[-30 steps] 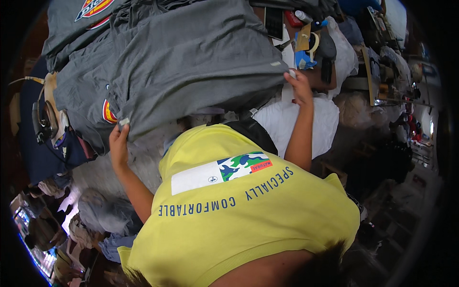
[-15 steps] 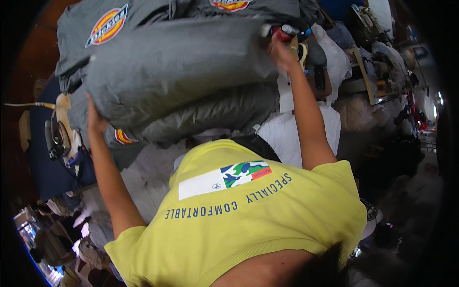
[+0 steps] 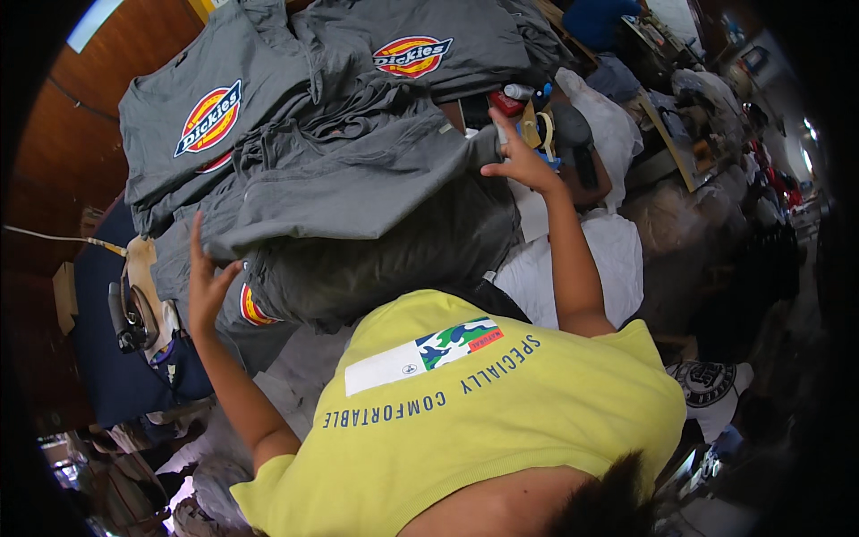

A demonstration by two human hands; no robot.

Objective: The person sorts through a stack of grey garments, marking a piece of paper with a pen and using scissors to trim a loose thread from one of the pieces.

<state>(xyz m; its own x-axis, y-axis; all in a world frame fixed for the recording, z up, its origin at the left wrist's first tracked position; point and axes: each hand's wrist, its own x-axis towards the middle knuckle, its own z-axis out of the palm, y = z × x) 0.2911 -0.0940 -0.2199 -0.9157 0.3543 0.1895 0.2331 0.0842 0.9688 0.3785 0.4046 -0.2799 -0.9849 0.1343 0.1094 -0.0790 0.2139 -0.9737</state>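
Note:
A grey garment lies in loose folds across a pile of like cloth in front of me. My left hand is at its near left edge, thumb and fingers spread, next to a fold with a red and yellow emblem. At the garment's right end my right hand has its fingers apart. Neither hand grips the cloth; whether fingertips touch it I cannot tell. Behind lie a grey shirt at the left and another grey shirt at the back, both with oval emblems.
An iron rests on a board at the left, its pale cord running left. Small tools, a tape roll and a red item crowd the right. White cloth hangs near my right forearm. Another person in blue is at the far right.
The grey garment, raised and stretched between my hands before, has come down onto the pile in folds. Both hands have opened off it, and the shirts behind show more fully.

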